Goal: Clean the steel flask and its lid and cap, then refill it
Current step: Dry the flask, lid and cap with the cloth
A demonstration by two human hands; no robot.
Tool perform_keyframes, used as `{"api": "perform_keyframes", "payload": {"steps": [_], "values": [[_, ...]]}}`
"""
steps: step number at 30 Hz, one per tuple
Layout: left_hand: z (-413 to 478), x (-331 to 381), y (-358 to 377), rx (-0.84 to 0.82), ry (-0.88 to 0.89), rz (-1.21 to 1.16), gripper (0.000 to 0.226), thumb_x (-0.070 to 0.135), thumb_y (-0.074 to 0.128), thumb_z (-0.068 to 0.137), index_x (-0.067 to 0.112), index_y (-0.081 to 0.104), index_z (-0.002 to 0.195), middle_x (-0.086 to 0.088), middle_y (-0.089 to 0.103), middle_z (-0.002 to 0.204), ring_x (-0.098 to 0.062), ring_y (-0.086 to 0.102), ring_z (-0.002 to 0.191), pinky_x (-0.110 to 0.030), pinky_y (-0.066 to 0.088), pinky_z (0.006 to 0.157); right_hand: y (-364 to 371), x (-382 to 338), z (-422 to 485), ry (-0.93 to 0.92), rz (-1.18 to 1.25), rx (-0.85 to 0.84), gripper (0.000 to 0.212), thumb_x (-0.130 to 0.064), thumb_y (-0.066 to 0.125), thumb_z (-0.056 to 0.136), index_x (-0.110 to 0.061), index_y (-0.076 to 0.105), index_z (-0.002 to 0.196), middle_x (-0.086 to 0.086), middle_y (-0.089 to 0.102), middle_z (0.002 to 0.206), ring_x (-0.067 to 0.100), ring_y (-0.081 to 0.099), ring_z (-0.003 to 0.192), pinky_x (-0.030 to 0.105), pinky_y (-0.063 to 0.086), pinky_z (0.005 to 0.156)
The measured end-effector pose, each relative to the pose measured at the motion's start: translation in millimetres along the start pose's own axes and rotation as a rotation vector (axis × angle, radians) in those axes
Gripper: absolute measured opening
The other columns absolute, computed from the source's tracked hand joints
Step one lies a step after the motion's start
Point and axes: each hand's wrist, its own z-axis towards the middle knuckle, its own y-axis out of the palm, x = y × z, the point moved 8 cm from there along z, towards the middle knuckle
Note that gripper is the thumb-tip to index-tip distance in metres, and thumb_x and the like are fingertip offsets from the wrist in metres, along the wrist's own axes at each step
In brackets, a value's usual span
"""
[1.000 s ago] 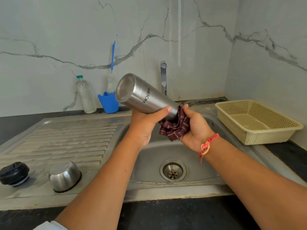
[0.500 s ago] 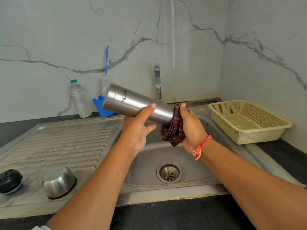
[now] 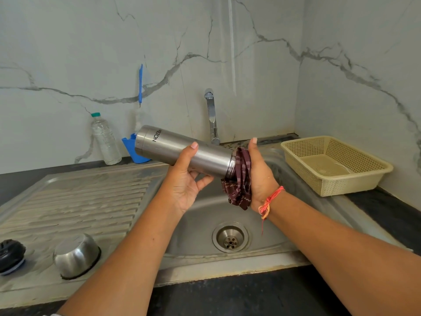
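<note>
The steel flask (image 3: 182,150) lies almost level above the sink, its base pointing left and its mouth to the right. My left hand (image 3: 185,179) grips its body from below, thumb over the top. My right hand (image 3: 259,173) holds a maroon cloth (image 3: 239,181) against the flask's mouth, which the cloth hides. On the draining board at the lower left sit the steel cap (image 3: 76,255), upside down, and the black lid (image 3: 11,255), partly cut off by the frame edge.
The sink basin (image 3: 200,220) with its drain (image 3: 231,237) lies below my hands, the tap (image 3: 211,115) behind. A clear water bottle (image 3: 106,140) and a blue holder (image 3: 131,148) with a brush stand at the wall. A cream basket (image 3: 335,165) sits at the right.
The flask has tipped from base-up towards level and shifted slightly left. My right hand keeps the cloth at the mouth and has turned round it.
</note>
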Motion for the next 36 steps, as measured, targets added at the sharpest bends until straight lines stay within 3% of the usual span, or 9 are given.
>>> {"api": "perform_keyframes", "payload": {"steps": [4,7,9,14,19,23,26,33,36], "values": [[0.4,-6.1,2.4,-0.005,-0.035,0.006,0.073,0.035,0.079,0.078,0.011,0.052,0.142,-0.016,0.071,0.128,-0.026,0.071,0.115,-0.040,0.063,0.075,-12.1,8.5,8.9,0.023,0.050,0.099,0.096,-0.092,0.051,0.071,-0.012,0.072,0.121,0.020,0.071,0.119,0.035,0.071,0.104,0.043,0.057,0.084],[1.3,-8.8,5.5,-0.018,-0.042,0.015,0.070,0.033,0.079,0.078,0.011,0.054,0.140,-0.016,0.072,0.126,-0.025,0.072,0.113,-0.040,0.064,0.076,-22.0,10.4,12.7,0.039,0.117,0.167,0.086,-0.086,0.043,0.082,-0.013,0.073,0.116,0.017,0.075,0.109,0.032,0.073,0.087,0.035,0.059,0.064],[2.2,-8.4,7.6,-0.031,-0.030,0.032,0.067,0.032,0.079,0.079,0.013,0.055,0.138,-0.014,0.073,0.126,-0.024,0.071,0.115,-0.042,0.064,0.078,-25.9,8.9,14.8,0.058,0.124,0.198,0.092,-0.090,0.043,0.076,-0.014,0.073,0.118,0.015,0.075,0.108,0.033,0.073,0.086,0.036,0.058,0.063],[8.7,1.2,-3.6,0.007,0.033,0.026,0.070,0.033,0.083,0.078,0.021,0.052,0.140,-0.008,0.072,0.129,-0.022,0.070,0.118,-0.050,0.063,0.085,-47.8,-17.1,18.0,-0.065,0.010,0.380,0.097,-0.093,0.038,0.066,-0.024,0.062,0.130,0.009,0.072,0.119,0.034,0.070,0.104,0.060,0.054,0.093],[9.5,2.7,-15.4,0.093,0.086,0.128,0.074,0.044,0.088,0.069,0.028,0.056,0.133,0.000,0.073,0.126,-0.019,0.069,0.118,-0.053,0.062,0.086,-40.5,-52.1,5.8,-0.267,-0.090,0.390,0.085,-0.079,0.036,0.087,-0.023,0.037,0.150,0.003,0.053,0.143,0.026,0.052,0.130,0.052,0.041,0.112],[6.7,1.2,-10.1,0.076,0.125,0.259,0.067,0.046,0.087,0.073,0.030,0.059,0.131,0.007,0.075,0.121,-0.014,0.070,0.115,-0.054,0.061,0.089,-18.7,-59.7,-2.5,-0.359,-0.213,0.263,0.043,-0.050,0.045,0.098,-0.019,0.052,0.127,0.010,0.063,0.114,0.023,0.064,0.104,0.036,0.057,0.089],[6.1,1.0,-8.6,0.076,0.138,0.295,0.062,0.045,0.087,0.077,0.031,0.059,0.132,0.009,0.075,0.120,-0.013,0.071,0.113,-0.053,0.061,0.089,-2.8,-65.0,-12.0,-0.503,-0.516,0.200,0.019,-0.028,0.043,0.105,-0.021,0.049,0.121,-0.003,0.058,0.099,0.008,0.058,0.089,0.018,0.048,0.070],[4.7,2.7,-7.9,0.083,0.159,0.324,0.057,0.044,0.086,0.080,0.032,0.060,0.129,0.011,0.077,0.114,-0.008,0.073,0.105,-0.048,0.063,0.084,2.1,-62.6,-15.5,-0.556,-0.716,0.181,0.042,-0.049,0.064,0.093,-0.020,0.048,0.119,-0.004,0.061,0.106,0.005,0.062,0.094,0.018,0.050,0.072],[1.4,1.8,-1.3,0.036,0.162,0.388,0.056,0.044,0.084,0.082,0.029,0.060,0.130,0.009,0.077,0.112,-0.007,0.075,0.101,-0.045,0.064,0.083,8.3,-61.4,-15.3,-0.603,-0.838,0.154,0.053,-0.070,0.062,0.082,-0.025,0.058,0.109,-0.001,0.063,0.108,0.012,0.064,0.098,0.032,0.056,0.083]]}}
